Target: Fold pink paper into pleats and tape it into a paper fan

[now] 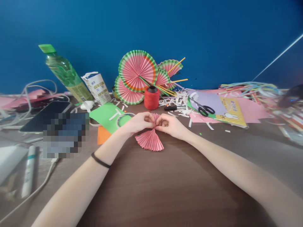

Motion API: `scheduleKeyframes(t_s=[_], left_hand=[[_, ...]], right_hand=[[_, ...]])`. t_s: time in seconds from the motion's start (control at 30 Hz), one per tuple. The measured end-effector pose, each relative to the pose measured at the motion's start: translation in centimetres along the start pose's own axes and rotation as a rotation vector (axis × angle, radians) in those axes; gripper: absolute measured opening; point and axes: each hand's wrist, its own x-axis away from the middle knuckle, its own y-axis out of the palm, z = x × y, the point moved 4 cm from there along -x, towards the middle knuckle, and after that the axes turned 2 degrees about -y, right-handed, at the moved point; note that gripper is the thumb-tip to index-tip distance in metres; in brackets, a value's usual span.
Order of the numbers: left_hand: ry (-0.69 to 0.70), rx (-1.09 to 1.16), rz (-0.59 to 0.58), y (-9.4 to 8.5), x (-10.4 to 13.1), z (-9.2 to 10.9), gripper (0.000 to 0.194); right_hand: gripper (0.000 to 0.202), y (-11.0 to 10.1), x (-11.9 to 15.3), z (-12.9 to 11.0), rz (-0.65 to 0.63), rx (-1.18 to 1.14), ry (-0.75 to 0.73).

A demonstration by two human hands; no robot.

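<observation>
A pink pleated paper fan (151,140) is gathered at its middle and spreads out at both ends like a bow. My left hand (142,121) is closed in a pinch at the gathered waist. From the other side, my right hand (168,125) pinches at the same spot, fingertips almost meeting the left ones. Whether a thread runs between the fingers is too small to tell. The fan's far half is partly hidden by my hands. Just behind them stands a spool of red thread (151,99).
Finished round paper fans (138,70) lean on the blue wall. Scissors (205,110), a black pen (174,107) and paper scraps lie to the right. Leftward are a tape roll (118,120), green paper (102,115), a milk carton (97,88), a tilted bottle (67,74) and a marker (28,171).
</observation>
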Motion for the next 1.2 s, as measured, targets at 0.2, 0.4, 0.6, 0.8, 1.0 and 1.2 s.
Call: scheduleKeyframes(t_s=[0.2, 0.4, 0.6, 0.8, 1.0, 1.2], left_hand=[[0.047, -0.038, -0.013, 0.0, -0.2, -0.2, 0.016], [0.134, -0.216, 0.025, -0.1, -0.1, 0.4, 0.012], [0.207, -0.456, 0.103, 0.3, 0.4, 1.0, 0.007], [0.311, -0.428, 0.119, 0.7, 0.3, 0.1, 0.007], [0.339, -0.417, 0.178, 0.8, 0.3, -0.3, 0.008], [0.445, -0.494, 0.24, 1.0, 0.6, 0.2, 0.008]], right_hand=[[0.013, 0.0, 0.0, -0.1, -0.002, 0.034, -0.033], [0.012, -0.1, 0.0, -0.2, -0.042, 0.016, -0.015], [0.012, -0.1, -0.1, 0.1, -0.075, -0.031, -0.001], [0.01, -0.2, -0.1, 0.3, -0.066, -0.055, 0.012], [0.009, -0.3, 0.1, 0.2, 0.02, -0.163, 0.007], [0.008, -0.6, 0.0, 0.0, 0.113, -0.013, -0.114]])
